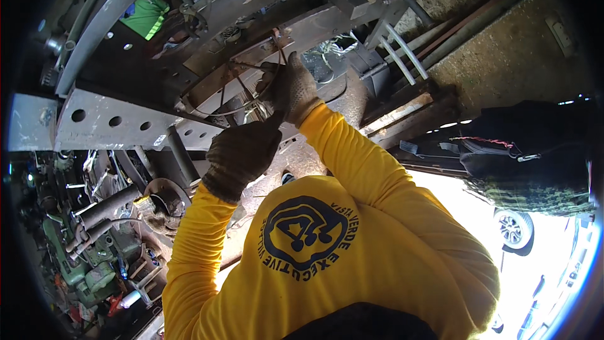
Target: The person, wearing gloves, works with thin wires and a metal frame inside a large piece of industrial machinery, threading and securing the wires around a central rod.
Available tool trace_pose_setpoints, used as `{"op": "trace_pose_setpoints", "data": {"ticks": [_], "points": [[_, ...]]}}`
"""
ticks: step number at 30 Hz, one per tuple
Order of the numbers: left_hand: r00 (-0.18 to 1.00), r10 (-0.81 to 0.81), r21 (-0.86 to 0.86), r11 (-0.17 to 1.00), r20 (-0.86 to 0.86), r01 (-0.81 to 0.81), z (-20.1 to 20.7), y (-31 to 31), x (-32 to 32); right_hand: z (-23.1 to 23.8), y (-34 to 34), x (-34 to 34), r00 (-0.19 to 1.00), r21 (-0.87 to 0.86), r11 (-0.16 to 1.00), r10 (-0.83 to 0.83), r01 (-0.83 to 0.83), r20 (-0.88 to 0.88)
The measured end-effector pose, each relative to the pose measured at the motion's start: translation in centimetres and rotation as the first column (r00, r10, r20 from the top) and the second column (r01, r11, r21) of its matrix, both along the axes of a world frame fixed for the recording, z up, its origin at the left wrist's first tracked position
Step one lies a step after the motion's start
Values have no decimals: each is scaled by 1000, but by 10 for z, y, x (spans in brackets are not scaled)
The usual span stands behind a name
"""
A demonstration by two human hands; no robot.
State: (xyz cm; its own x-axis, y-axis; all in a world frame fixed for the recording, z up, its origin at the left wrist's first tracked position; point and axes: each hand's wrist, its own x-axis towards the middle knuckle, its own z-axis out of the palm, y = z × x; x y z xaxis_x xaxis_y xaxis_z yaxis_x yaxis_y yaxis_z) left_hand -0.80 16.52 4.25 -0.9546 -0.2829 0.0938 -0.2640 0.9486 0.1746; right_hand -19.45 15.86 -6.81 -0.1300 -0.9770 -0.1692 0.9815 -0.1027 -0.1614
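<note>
Both my hands wear knitted work gloves and meet near the middle of the view. My left hand [243, 156], in a dark brown glove, is closed, with its fingers curled away from view; what it holds is hidden. Just above and to the right, my right hand [290, 87], in a greyer glove, has its fingers curled and its thumb pointing up, at the right side of a thin metal ring [221, 113] with rod-like spokes. The ring lies against a rusty flat steel bar [217, 82]. Whether the right fingers grip the ring I cannot make out.
A grey steel beam with round holes [116, 121] runs along the left. A green machine [69, 264] and a cluttered heap of metal parts fill the lower left. Metal bars [399, 53] jut out at upper right. A dark cloth [535, 151] lies at right, near a car wheel [513, 229].
</note>
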Motion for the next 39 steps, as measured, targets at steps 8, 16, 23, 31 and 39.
{"op": "trace_pose_setpoints", "data": {"ticks": [8, 16, 23, 31, 39], "points": [[998, 69, -27, 997, -9, -69, 3, 7, -5, 21, 14, -6, 996, -17, 999, 40, -41, -78], [982, 186, -290, 939, -29, -186, 20, 10, -13, 35, -9, 30, 931, 413, 835, -307, 363, -198], [985, 170, -228, 959, -2, -166, -9, 6, -7, 37, -2, 14, 987, 318, 937, -119, 147, -105], [983, 171, -173, 969, -60, -179, -13, 4, -23, 33, 7, -1, 972, 174, 978, -76, 116, -220], [990, 137, -195, 971, -37, -142, -2, -1, -21, 14, 1, 5, 977, 172, 975, -107, 139, -187]]}}
